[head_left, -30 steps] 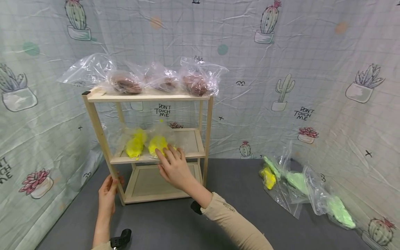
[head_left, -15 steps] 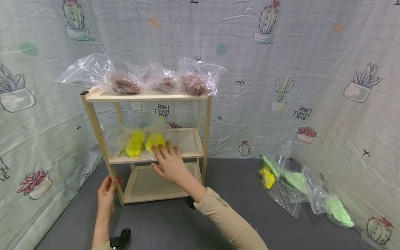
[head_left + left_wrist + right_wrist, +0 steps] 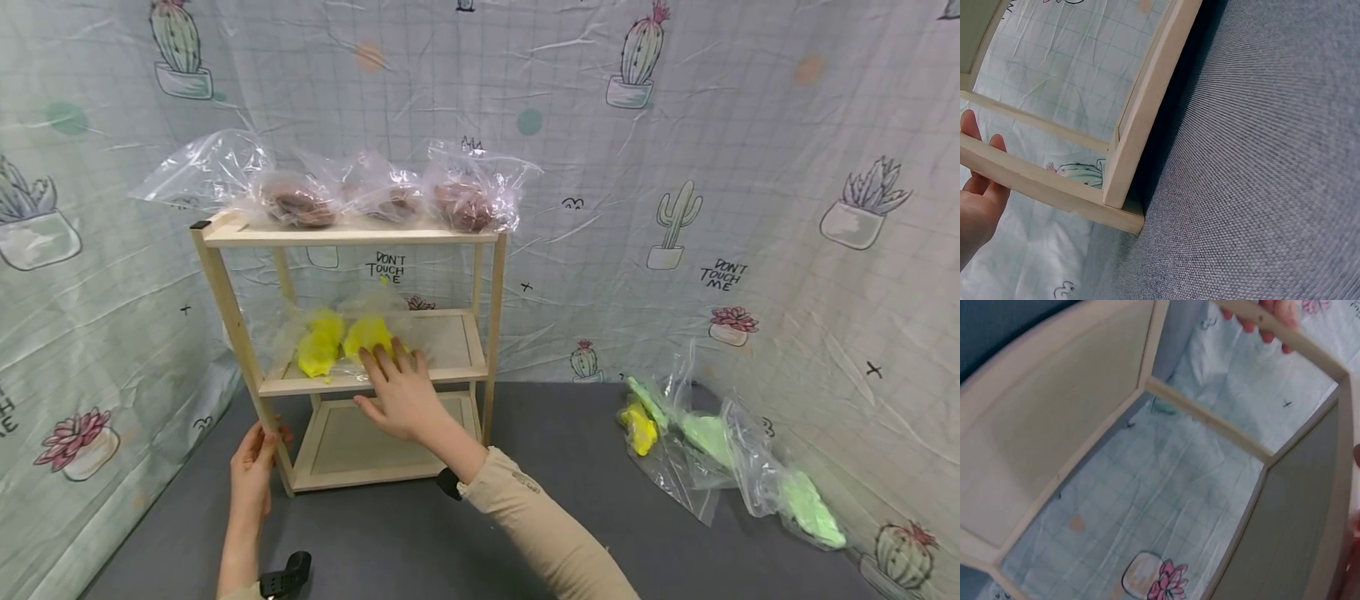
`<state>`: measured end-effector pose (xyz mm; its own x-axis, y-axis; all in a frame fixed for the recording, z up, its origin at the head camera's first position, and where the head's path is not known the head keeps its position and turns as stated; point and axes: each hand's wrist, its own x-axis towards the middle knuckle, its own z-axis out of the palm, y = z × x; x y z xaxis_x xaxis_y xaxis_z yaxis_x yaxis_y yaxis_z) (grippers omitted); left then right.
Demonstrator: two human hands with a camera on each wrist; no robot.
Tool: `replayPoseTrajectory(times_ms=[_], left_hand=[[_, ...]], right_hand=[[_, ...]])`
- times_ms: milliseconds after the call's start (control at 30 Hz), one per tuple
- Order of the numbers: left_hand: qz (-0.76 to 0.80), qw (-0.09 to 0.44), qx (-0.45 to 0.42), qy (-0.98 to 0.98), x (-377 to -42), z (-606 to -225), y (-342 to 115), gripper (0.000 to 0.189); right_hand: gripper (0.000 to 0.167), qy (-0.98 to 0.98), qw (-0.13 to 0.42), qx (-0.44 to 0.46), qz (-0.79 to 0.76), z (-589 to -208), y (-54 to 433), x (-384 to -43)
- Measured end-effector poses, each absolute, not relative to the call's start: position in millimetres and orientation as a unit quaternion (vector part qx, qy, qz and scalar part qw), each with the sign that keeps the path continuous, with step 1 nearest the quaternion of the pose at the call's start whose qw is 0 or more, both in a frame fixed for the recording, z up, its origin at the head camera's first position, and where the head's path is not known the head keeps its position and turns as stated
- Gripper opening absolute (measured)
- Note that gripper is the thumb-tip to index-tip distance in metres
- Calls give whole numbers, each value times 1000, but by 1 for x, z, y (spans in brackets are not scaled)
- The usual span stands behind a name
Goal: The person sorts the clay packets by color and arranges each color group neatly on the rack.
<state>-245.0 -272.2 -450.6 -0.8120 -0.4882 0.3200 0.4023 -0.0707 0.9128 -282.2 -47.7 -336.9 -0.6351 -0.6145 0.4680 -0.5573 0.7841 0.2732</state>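
A light wooden shelf rack (image 3: 360,239) with three levels stands on the dark grey tabletop. My left hand (image 3: 250,479) grips its front left post low down; in the left wrist view its thumb and fingers wrap the post (image 3: 1047,190). My right hand (image 3: 407,402) reaches to the middle level, fingers spread and fairly straight against a clear plastic bag with a yellow lump (image 3: 367,335). Just left of it lies another bagged yellow lump (image 3: 318,346). The right wrist view shows mostly the rack's lower part, with left-hand fingers (image 3: 1266,334) on the post.
Clear bags with brown lumps (image 3: 300,204) line the top level. On the table at right lie bags with pale green pieces (image 3: 810,508) and one yellow piece (image 3: 640,429). The lowest level (image 3: 375,437) sits near the tabletop. A cactus-print sheet (image 3: 577,150) surrounds the table.
My right hand has shifted slightly left, fingers staying on the bag, and the right-hand yellow lump has moved a little left toward the other one. My left hand keeps its hold on the post.
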Motion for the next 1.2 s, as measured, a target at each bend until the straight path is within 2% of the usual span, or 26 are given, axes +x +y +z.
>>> replayPoseTrajectory(times_ms=[267,600,800,1067,1200], left_hand=[[-727,299,37,-617,-245,-451,-272,23],[-742,310,-11,-594,-245,-453,-275,19],[-745,311,17,-590,-244,-453,-274,18],[-740,307,22,-599,-245,-452,-273,18],[-743,308,16,-594,-245,-451,-274,18]], right_hand=[[61,-890,290,352,-14,-343,-34,-273],[57,-863,323,390,-5,-351,3,-257],[52,-835,366,409,21,-362,41,-249],[49,-834,373,404,40,-384,110,-239],[48,-831,393,392,44,-391,142,-239]])
